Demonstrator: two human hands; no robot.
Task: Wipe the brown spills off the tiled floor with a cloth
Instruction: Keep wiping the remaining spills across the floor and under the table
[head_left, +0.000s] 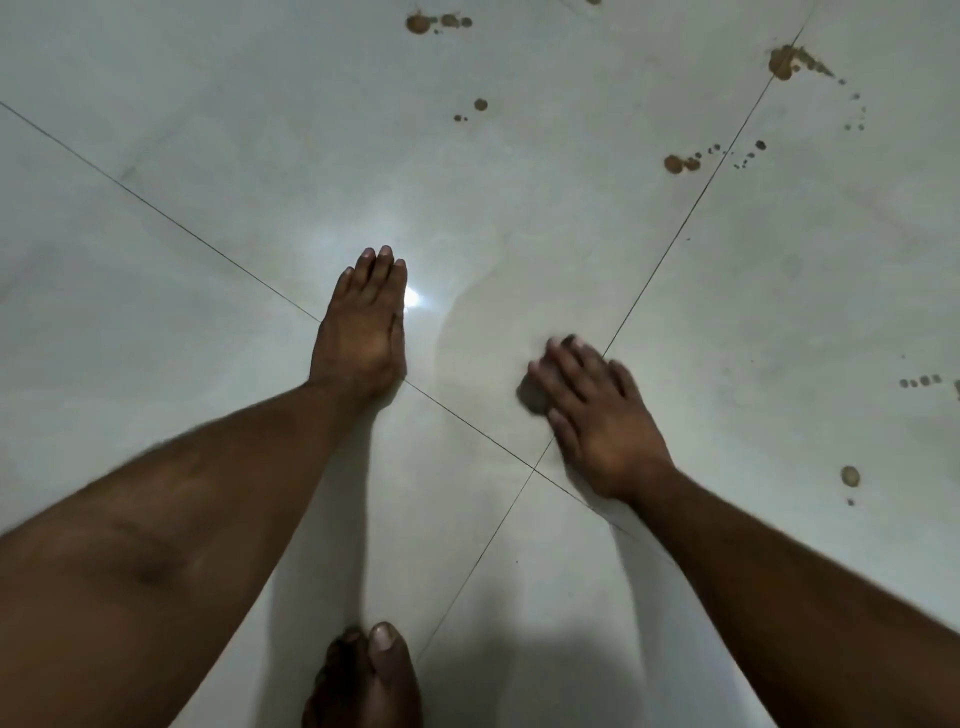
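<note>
One head-worn camera, a single view, looking steeply down and forward from above the person's own arms onto the tiled floor (519, 182); the wide lens bends the grout lines (675, 234) outward and pulls both forearms in large from the bottom corners. It sits close, the left hand (361, 327) just left of middle frame, the right hand (597, 415) just right of it, a bare foot (371, 680) cut by the bottom edge; the brown spills (680, 163) lie farther ahead, toward the top and right edges.
</note>
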